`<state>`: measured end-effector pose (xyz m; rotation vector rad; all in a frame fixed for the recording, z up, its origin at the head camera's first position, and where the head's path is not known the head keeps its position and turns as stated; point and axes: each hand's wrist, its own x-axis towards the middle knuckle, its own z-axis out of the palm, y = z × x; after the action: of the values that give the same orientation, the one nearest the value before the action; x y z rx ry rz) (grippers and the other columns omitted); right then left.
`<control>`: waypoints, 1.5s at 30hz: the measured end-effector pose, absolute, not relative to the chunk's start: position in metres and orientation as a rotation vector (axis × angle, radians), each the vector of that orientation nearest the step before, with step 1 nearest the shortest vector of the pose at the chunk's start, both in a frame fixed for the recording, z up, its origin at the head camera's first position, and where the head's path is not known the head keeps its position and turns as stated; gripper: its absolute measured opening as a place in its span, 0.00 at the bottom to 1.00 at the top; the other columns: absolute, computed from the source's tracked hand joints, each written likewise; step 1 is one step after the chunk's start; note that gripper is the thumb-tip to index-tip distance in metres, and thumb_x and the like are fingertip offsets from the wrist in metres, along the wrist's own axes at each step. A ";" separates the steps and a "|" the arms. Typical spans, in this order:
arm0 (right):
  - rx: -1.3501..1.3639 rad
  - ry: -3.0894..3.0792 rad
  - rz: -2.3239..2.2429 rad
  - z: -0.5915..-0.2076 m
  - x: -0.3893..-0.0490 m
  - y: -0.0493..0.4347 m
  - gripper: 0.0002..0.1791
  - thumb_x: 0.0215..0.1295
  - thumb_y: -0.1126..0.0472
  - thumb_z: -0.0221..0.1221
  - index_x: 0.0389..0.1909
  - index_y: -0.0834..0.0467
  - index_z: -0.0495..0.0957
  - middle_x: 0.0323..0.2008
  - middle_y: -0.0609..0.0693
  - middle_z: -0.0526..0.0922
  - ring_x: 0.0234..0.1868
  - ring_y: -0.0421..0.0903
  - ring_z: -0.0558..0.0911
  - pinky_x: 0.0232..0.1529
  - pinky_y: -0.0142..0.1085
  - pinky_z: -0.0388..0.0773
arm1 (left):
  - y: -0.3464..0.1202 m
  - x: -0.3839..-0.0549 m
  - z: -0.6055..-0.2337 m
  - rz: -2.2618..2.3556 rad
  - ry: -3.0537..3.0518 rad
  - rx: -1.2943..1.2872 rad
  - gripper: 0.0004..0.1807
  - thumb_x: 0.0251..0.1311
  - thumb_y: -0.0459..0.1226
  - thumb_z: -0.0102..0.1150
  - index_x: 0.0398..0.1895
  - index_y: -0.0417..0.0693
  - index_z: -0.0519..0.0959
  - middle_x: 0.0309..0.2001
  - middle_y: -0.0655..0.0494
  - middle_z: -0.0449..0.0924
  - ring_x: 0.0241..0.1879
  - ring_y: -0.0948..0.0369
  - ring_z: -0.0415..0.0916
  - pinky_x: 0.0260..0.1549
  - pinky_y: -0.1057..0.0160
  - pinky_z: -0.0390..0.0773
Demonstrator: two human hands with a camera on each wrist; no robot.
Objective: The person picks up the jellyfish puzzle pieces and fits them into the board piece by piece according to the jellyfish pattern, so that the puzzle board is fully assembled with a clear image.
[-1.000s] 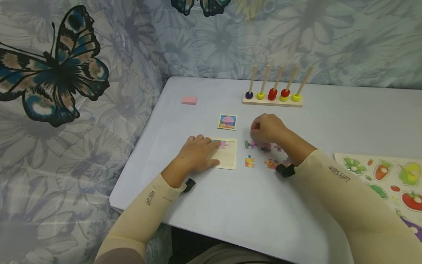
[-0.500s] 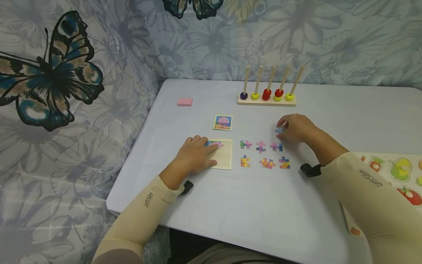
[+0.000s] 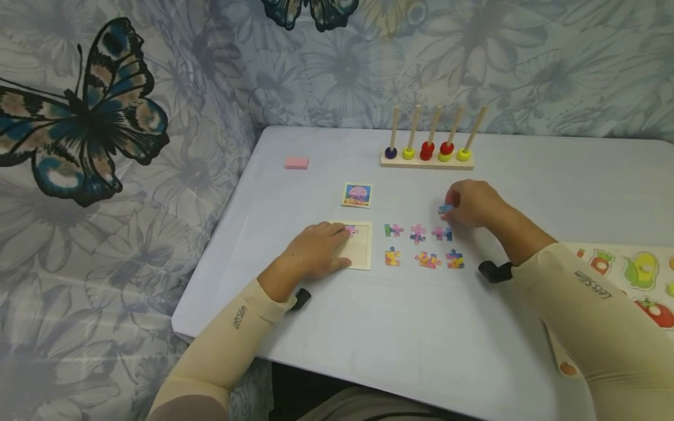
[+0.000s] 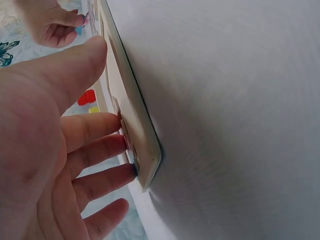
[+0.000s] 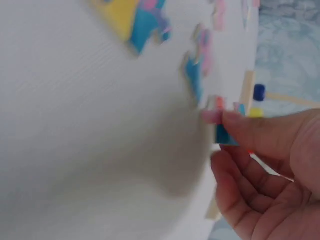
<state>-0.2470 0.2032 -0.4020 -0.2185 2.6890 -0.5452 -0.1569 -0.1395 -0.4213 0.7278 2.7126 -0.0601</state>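
In the head view my left hand (image 3: 316,251) lies over the left part of a shallow wooden puzzle tray (image 3: 360,252), fingers extended. The left wrist view has its fingertips (image 4: 120,145) on pieces along the tray's side. A pink bit of fitted puzzle (image 3: 351,230) shows beside the fingers; the rest is under the hand. My right hand (image 3: 476,204) pinches a blue and pink jigsaw piece (image 5: 225,134) between thumb and finger, close over the table. Several loose jigsaw pieces (image 3: 418,234) lie in two rows between the hands.
Behind the tray lies a pink jellyfish picture card (image 3: 357,195). Farther back are a pink block (image 3: 297,163) and a peg stand with coloured beads (image 3: 427,164). A vegetable picture board (image 3: 639,272) lies at right, partly under the right sleeve.
My right hand has moved rightward from above the loose pieces, uncovering them, and a piece now shows in its fingers. My left hand has shifted slightly and covers more of the fitted pieces.
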 end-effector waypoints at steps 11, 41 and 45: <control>-0.280 2.560 -0.823 -0.389 -0.235 0.135 0.08 0.69 0.57 0.65 0.42 0.58 0.83 0.37 0.54 0.83 0.37 0.51 0.78 0.37 0.39 0.78 | -0.140 -0.158 -0.420 -0.004 2.713 0.739 0.39 0.71 0.61 0.53 0.79 0.55 0.62 0.77 0.57 0.62 0.75 0.55 0.61 0.71 0.52 0.65; -0.342 2.536 -0.749 -0.418 -0.239 0.059 0.07 0.66 0.56 0.68 0.30 0.55 0.84 0.28 0.50 0.83 0.35 0.49 0.78 0.35 0.37 0.75 | -0.136 -0.159 -0.420 -0.079 2.706 0.732 0.36 0.71 0.62 0.51 0.79 0.67 0.63 0.76 0.56 0.63 0.74 0.54 0.61 0.68 0.50 0.68; -0.348 2.546 -0.737 -0.422 -0.241 0.057 0.08 0.66 0.56 0.68 0.30 0.55 0.84 0.31 0.51 0.82 0.38 0.49 0.77 0.36 0.38 0.74 | -0.135 -0.159 -0.420 -0.103 2.710 0.727 0.36 0.71 0.63 0.51 0.79 0.66 0.62 0.77 0.56 0.63 0.74 0.54 0.61 0.68 0.50 0.68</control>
<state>-0.2406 0.0571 -0.4220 -0.3483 2.5461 -0.7372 -0.1585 -0.1346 -0.4196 0.7271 2.7100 -0.1030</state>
